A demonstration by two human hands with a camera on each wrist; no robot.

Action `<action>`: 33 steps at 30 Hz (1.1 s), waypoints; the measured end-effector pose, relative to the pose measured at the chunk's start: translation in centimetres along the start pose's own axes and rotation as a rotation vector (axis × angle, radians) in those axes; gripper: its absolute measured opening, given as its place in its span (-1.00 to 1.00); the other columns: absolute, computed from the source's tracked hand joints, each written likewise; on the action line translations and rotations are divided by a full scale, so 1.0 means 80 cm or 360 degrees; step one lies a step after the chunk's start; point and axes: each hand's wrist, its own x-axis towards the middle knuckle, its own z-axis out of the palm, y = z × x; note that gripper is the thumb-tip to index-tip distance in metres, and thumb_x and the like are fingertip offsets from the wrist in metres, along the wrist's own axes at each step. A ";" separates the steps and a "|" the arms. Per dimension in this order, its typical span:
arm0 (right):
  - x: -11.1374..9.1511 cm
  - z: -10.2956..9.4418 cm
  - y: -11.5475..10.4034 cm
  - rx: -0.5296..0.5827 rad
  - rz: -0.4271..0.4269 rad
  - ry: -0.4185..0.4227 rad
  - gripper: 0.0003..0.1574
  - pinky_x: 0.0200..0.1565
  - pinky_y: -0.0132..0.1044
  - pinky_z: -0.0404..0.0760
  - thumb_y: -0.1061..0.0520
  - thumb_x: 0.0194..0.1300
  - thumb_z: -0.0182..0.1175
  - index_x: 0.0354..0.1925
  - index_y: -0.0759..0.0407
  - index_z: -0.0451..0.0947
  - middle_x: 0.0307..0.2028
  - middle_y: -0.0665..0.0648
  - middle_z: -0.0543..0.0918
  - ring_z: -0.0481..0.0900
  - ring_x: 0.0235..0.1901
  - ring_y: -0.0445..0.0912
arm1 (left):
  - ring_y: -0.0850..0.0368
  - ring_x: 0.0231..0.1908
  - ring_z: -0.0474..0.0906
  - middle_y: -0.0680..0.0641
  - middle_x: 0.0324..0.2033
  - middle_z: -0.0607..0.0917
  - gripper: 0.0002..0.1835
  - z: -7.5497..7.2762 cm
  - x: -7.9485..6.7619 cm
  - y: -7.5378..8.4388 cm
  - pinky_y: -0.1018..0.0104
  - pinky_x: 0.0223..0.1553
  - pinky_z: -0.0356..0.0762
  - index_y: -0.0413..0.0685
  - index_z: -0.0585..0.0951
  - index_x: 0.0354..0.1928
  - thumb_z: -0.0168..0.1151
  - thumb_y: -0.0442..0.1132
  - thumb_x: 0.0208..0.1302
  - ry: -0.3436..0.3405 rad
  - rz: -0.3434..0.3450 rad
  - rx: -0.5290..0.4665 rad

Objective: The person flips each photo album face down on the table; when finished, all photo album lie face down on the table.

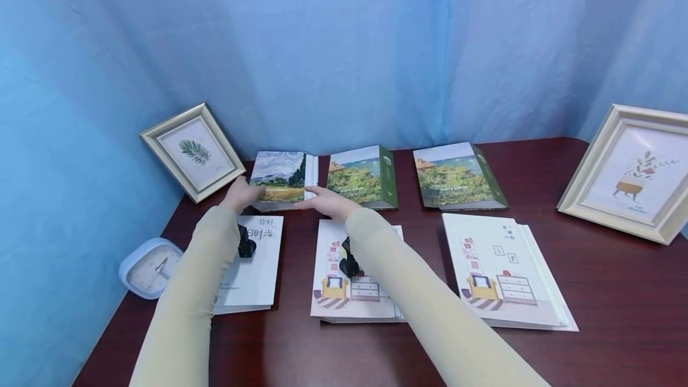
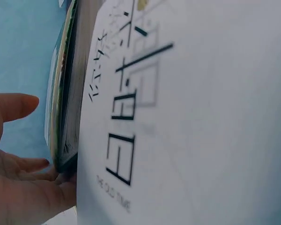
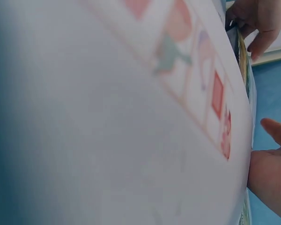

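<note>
A photo album with a wheat-field painting (image 1: 282, 166) lies at the back left of the table, its white side showing at the right. My left hand (image 1: 240, 194) is at its left front corner. In the left wrist view the thumb stands raised off the album (image 2: 61, 108), while the fingers reach in at its lower corner. At its right front my right hand (image 1: 328, 202) has its fingers extended over the white side. The right wrist view shows that hand's thumb (image 3: 274, 129) standing free. Under the left wrist lies a white book with black characters (image 1: 258, 279).
Two garden-cover albums (image 1: 355, 172) (image 1: 448, 175) stand along the back. White books with a yellow armchair picture (image 1: 355, 306) (image 1: 500, 267) lie in front. Framed pictures stand at left (image 1: 196, 154) and right (image 1: 629, 172). A blue clock (image 1: 153, 267) sits at the left edge.
</note>
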 end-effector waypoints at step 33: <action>0.002 -0.003 -0.009 -0.0129 -0.0036 0.0065 -0.19 0.36 0.03 0.17 0.03 0.37 0.10 0.47 0.04 0.02 0.47 0.15 0.02 0.09 0.42 0.10 | -0.15 0.22 0.33 -0.36 0.33 0.27 -0.35 -0.005 -0.021 0.019 0.24 0.05 0.44 0.21 -0.19 0.50 -0.21 -0.16 0.50 -0.0276 0.0105 -0.0767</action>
